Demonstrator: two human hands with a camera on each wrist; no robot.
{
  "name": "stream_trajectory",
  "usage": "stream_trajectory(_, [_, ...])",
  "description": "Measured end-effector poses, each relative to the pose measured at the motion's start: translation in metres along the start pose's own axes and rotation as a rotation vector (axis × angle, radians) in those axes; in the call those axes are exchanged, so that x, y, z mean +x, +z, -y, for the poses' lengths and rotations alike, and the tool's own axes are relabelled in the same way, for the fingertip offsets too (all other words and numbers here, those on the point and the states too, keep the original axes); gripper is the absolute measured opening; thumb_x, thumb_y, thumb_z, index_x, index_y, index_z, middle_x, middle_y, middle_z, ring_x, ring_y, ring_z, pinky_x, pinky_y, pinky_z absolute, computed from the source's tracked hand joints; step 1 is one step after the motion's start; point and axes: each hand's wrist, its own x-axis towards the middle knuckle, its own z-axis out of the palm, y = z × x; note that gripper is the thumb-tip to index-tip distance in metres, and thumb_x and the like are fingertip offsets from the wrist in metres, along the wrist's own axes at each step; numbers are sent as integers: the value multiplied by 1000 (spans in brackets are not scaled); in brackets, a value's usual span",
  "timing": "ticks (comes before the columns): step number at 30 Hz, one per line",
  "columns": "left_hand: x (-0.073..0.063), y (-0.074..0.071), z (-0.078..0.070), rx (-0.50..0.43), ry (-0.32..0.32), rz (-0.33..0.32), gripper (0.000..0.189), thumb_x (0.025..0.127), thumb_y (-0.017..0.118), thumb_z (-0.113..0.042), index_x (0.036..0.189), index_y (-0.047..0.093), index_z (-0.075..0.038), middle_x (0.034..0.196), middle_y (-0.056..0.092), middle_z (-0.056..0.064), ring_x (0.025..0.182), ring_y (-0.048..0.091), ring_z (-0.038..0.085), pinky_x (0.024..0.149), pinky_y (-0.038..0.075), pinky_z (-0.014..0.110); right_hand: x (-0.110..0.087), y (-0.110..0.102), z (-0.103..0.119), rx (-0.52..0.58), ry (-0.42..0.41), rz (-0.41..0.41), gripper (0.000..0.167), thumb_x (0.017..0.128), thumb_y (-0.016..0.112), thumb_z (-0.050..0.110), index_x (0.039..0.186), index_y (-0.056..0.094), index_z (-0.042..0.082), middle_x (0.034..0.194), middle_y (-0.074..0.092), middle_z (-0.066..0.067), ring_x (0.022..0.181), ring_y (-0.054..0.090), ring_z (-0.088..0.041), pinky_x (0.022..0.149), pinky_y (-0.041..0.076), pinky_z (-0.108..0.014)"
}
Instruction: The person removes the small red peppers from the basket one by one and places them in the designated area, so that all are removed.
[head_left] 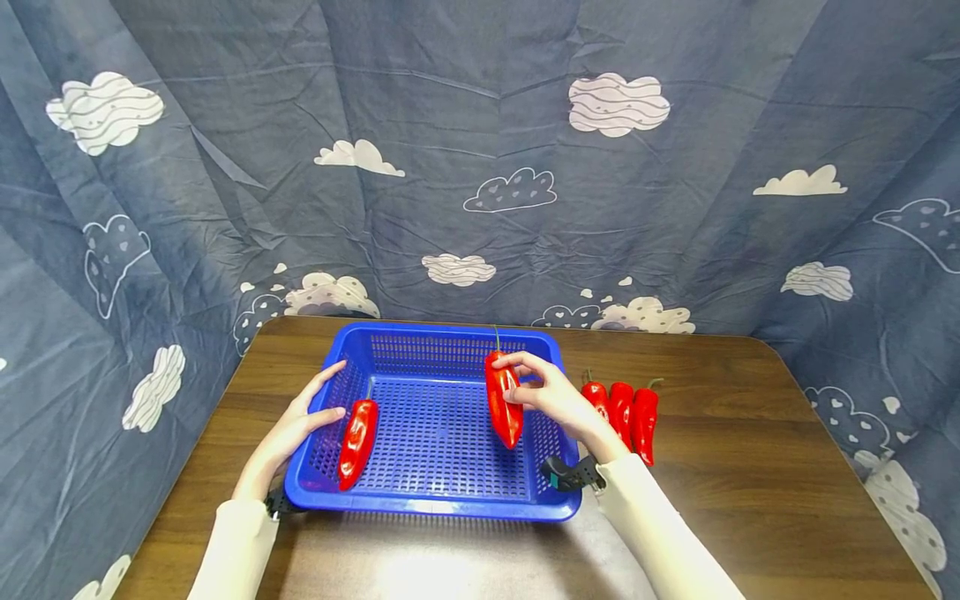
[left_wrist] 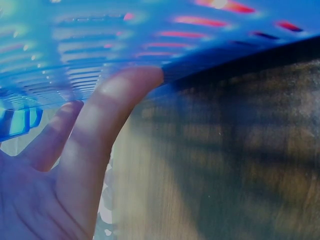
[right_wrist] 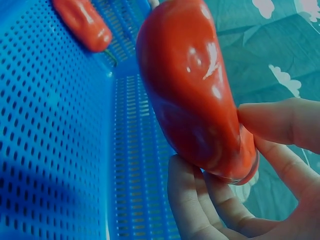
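Observation:
My right hand pinches a long red pepper by its upper part, above the right side of a blue plastic basket. In the right wrist view the thumb and fingertips press the held pepper from both sides. My left hand rests at the basket's left rim with thumb and finger spread. Those digits look fairly straight against the slotted wall in the left wrist view. Another red pepper lies inside the basket along its left wall, also seen as the far pepper in the right wrist view.
To the right of the basket, 3 red peppers lie side by side on the wooden table, the rightmost pepper slightly apart. My right forearm passes close to them. A grey-blue cloud-patterned curtain hangs behind the table.

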Motion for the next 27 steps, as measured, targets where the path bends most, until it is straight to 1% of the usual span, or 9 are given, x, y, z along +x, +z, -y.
stream_trajectory(6, [-1,1,-1,9,-7,-6,68,95,50,-4,153,18,-17,152,19,24,131,30,44,93,42,46,-7,-11,-2,-19,20,-20,39,87,61,2,125,55,2,116,54,-22,97,56,-28,77,53,-42])
stream_trajectory(14, [-1,1,0,5,-6,-2,69,94,51,-3,153,17,-16,152,18,24,132,27,45,96,40,50,-19,-29,-6,-6,40,-33,40,88,59,0,127,53,1,118,50,-22,90,58,-25,75,53,-35])
stream_trajectory(17, [0,1,0,7,0,-2,69,94,51,-3,153,17,-16,152,18,25,132,28,45,95,41,48,-24,-34,-6,-11,38,-44,40,88,60,1,128,53,1,118,50,-23,92,57,-26,76,53,-35])
stream_trajectory(22, [-1,1,0,9,-2,-3,69,94,50,-3,153,17,-17,151,19,25,131,29,45,94,42,48,-31,-44,-6,-15,47,-57,40,89,58,2,129,52,2,119,53,-23,98,56,-30,78,53,-41])
stream_trajectory(27, [-1,2,0,8,-7,0,68,95,50,-3,153,17,-18,152,18,24,132,27,46,96,40,51,-36,-52,-8,-38,49,-82,41,89,59,1,129,52,1,119,52,-22,101,53,-30,79,52,-38])
